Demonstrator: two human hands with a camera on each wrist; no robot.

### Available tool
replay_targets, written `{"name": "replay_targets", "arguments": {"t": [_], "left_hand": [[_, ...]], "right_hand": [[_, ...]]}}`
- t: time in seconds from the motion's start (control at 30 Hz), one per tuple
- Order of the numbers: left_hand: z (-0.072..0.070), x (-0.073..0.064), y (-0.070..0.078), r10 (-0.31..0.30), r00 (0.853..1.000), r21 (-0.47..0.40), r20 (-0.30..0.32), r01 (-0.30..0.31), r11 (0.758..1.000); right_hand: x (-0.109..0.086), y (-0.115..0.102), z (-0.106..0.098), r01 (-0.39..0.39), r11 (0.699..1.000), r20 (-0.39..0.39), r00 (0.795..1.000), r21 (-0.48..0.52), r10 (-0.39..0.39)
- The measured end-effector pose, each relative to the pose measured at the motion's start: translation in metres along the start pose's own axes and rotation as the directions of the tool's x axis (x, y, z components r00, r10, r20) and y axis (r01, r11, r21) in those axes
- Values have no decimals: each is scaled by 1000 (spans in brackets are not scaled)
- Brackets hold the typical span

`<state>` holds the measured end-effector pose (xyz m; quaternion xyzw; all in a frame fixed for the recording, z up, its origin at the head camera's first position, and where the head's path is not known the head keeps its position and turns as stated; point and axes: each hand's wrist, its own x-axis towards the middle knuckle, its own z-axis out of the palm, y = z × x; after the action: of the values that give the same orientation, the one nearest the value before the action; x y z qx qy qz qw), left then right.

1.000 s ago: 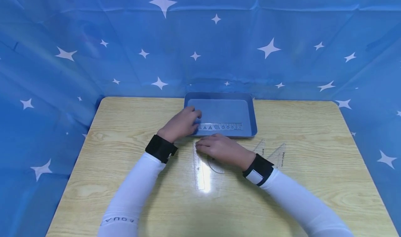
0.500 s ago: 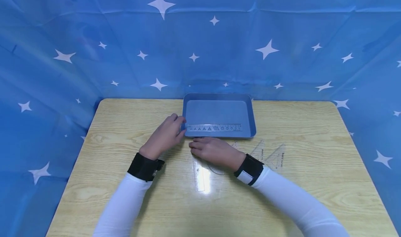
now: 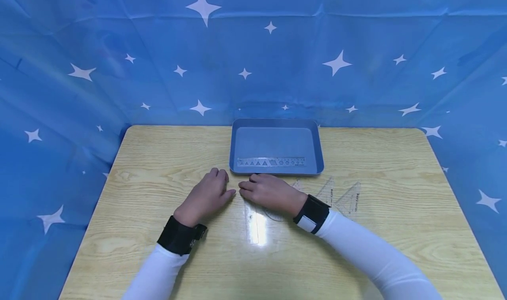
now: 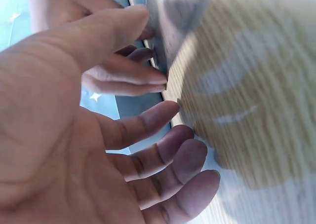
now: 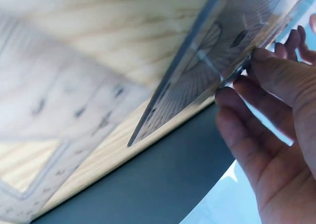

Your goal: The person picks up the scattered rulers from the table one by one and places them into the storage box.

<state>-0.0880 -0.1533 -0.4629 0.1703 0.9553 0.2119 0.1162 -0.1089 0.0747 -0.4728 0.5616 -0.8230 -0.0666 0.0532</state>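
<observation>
My right hand (image 3: 273, 195) reaches over the top end of a clear ruler (image 3: 252, 229) that lies lengthwise on the table. In the right wrist view its thumb and fingertips pinch a thin clear edge, apparently the ruler's end. Beside that hand lies a transparent protractor (image 5: 202, 56), partly covered by it in the head view. My left hand (image 3: 203, 198) is just left of the right hand, fingers loosely bent and nothing in them. Another clear ruler (image 3: 271, 162), with cut-out shapes, lies along the near side inside the blue tray (image 3: 273, 137).
Two clear set squares, one nearer (image 3: 326, 192) and one farther right (image 3: 350, 199), lie right of the right hand. The wooden table (image 3: 119, 194) ends at a blue star-printed cloth (image 3: 293, 49) behind the tray.
My left hand has let go of the ruler in the tray and drawn back over the rim towards me. My right hand has shifted slightly left at the other ruler's top end.
</observation>
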Motion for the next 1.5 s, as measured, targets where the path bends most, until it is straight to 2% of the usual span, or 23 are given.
{"name": "replay_targets", "arguments": {"t": [0.1,0.3,0.5,0.7,1.0,1.13,1.3,1.5], "left_hand": [[4,-5,7,12,1000,21,15,-12,1000],[13,-12,16,30,1000,88,5,-30,996],[20,-19,20,13,999,104,29,-16,994],[18,-24,21,-19,999,81,27,17,997],[12,-28,15,-124,991,68,49,121,990],[9,-28,13,-127,991,69,47,123,990],[7,-27,8,-104,993,22,58,103,994],[6,-26,3,-92,992,-53,87,97,994]], "right_hand": [[3,-1,-1,-7,1000,2,1000,-12,7],[6,-3,-2,-18,999,0,1000,-42,18],[8,-8,2,-46,996,-35,998,-73,43],[9,-14,5,-103,994,-41,994,-44,101],[7,-14,6,-170,985,-55,984,-41,168],[7,-14,4,-190,981,-68,980,-38,187],[6,-13,4,-203,979,-92,976,-22,200],[3,-12,4,-208,978,-63,976,21,209]]}}
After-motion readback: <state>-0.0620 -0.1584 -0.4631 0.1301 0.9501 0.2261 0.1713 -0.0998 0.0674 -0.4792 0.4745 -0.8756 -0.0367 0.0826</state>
